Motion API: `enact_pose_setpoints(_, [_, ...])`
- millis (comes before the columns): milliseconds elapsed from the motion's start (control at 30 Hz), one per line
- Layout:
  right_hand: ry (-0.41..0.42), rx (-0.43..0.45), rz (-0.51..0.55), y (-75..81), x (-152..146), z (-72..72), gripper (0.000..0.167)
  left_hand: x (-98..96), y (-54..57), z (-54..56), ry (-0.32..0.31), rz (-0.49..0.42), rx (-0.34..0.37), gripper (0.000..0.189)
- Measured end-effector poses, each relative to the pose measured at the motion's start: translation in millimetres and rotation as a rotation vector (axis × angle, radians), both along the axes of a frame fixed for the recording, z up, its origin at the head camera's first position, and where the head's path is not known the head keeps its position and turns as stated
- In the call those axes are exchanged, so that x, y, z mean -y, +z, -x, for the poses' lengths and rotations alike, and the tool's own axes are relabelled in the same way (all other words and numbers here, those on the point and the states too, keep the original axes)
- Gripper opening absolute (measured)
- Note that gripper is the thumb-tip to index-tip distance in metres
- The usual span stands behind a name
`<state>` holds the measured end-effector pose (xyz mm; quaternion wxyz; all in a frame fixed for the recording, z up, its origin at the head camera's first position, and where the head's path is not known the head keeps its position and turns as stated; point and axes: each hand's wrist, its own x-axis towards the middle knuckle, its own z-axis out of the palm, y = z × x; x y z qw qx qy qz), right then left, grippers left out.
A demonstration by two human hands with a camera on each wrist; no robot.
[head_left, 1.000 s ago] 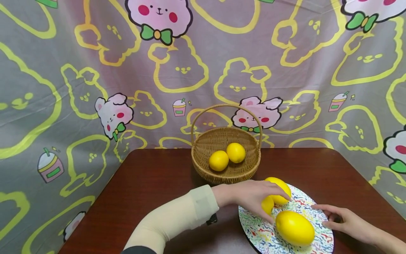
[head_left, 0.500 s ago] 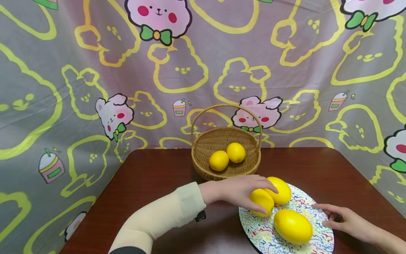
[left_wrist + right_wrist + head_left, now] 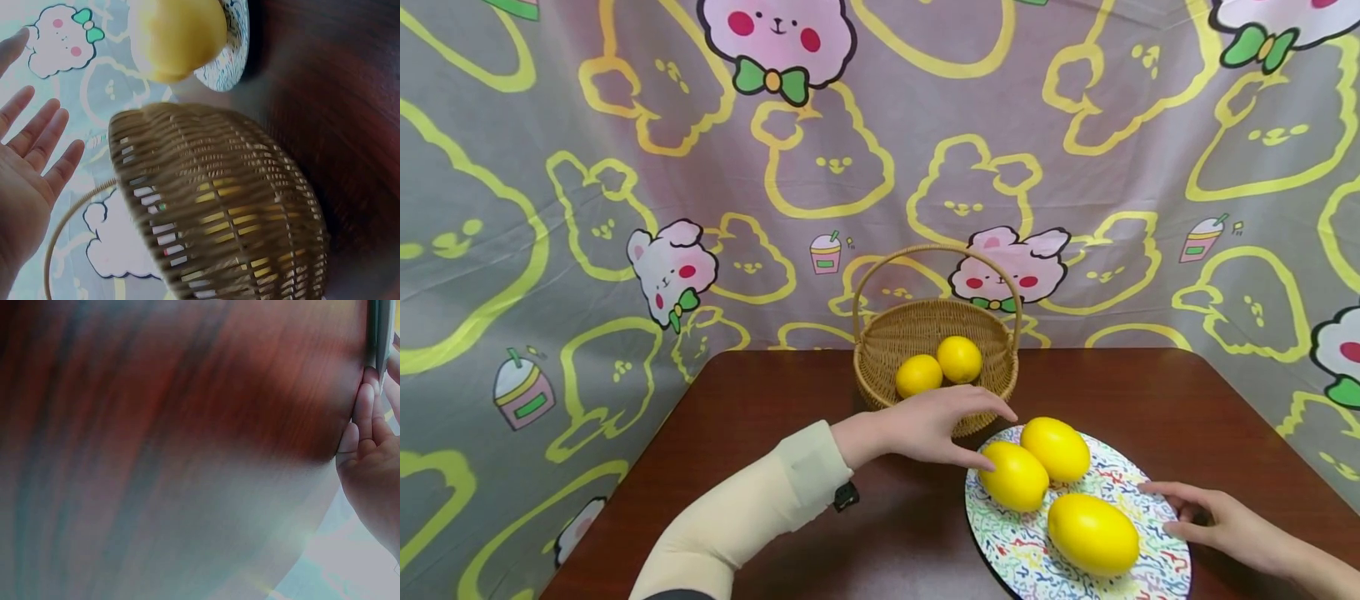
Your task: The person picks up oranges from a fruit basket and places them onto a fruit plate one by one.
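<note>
My left hand (image 3: 928, 422) hovers with fingers apart between the wicker basket (image 3: 880, 333) and a round patterned plate (image 3: 1000, 575), holding nothing. In the head view its thumb tip overlaps the left edge of a lemon (image 3: 1015, 477); whether they touch I cannot tell. Behind that one lies a second lemon (image 3: 1056, 450), and a larger-looking lemon (image 3: 1092, 534) sits nearest me on the plate. At the plate's right side my right hand (image 3: 1217, 521) grips the rim, thumb on top; the right wrist view has curled fingers (image 3: 365, 403) at the plate's edge.
Inside the basket are two more lemons, a left one (image 3: 917, 375) and a right one (image 3: 959, 359). Its tall handle (image 3: 935, 247) arches upward. A brown wooden table (image 3: 760, 433) carries everything, with a cartoon-printed cloth (image 3: 850, 108) hanging behind and at the sides.
My left hand has drawn back leftward and away from me, off the lemons toward the basket front. The nearest lemon shifted slightly left. My right hand stays at the rim.
</note>
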<state>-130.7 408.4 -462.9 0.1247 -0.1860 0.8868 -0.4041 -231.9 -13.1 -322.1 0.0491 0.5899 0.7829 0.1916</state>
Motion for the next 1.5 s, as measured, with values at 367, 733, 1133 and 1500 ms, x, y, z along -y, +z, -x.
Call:
enact_pose_setpoints(367, [0.005, -0.011, 0.001, -0.1, 0, 0.5, 0.045, 15.3, 1.8, 18.3, 0.128, -0.113, -0.002, 0.062])
enact_pose_setpoints(733, [0.0, -0.001, -0.005, -0.2, 0, 0.1, 0.046, 34.6, -3.3, 49.2, 0.297, -0.147, 0.061, 0.064])
enact_pose_setpoints(1133, [-0.02, 0.003, -0.011, 0.3, 1, -0.4, 0.048, 46.3, -9.6, 72.6, 0.397, -0.154, 0.137, 0.068])
enact_pose_setpoints(1500, [-0.014, -0.01, -0.002, -1.3, 0, 0.1, 0.046, 53.5, -21.3, 91.3, 0.452, -0.132, 0.185, 0.067])
